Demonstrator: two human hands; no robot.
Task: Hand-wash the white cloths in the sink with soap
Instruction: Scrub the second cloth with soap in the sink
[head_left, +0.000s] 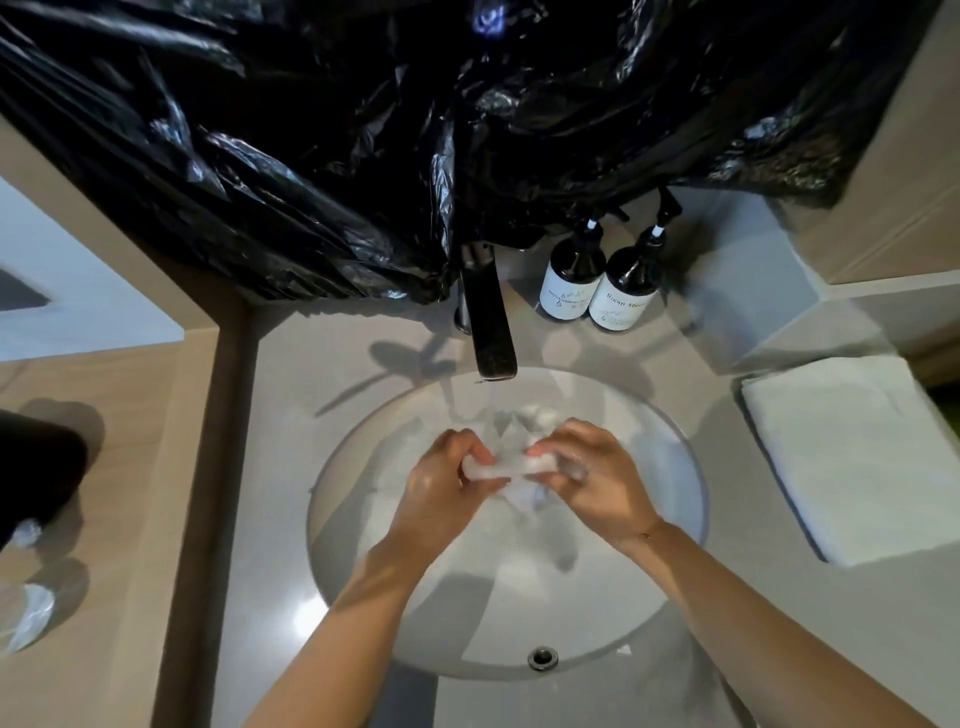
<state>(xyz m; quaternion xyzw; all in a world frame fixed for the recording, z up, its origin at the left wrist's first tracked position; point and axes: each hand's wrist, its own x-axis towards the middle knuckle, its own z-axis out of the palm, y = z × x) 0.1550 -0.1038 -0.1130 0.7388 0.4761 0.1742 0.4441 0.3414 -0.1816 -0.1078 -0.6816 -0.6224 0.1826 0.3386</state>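
Both of my hands are over the middle of the round sink (675, 525), working one wet white cloth (511, 465) between them. My left hand (441, 486) has its fingers curled around the cloth's left end, thumb on top, pinching the fabric. My right hand (592, 475) grips the other end the same way, fingers folded over the bunched cloth, with suds on the knuckles. More of the white fabric (537, 415) bulges up just behind my fingertips, right under the stream of water (493, 397) falling from the dark faucet (488, 317). The cloth hangs above the basin; whether its lower folds touch the bottom I cannot tell.

Two dark pump bottles (597, 275) with white labels stand side by side on the counter (291, 395) just right of the faucet. A folded white towel (857, 457) lies on the counter to the right of the sink, well apart from my hands. Crumpled black plastic sheeting (363, 130) hangs across the wall behind the faucet. The overflow hole (543, 657) sits in the near wall of the basin, between my forearms.
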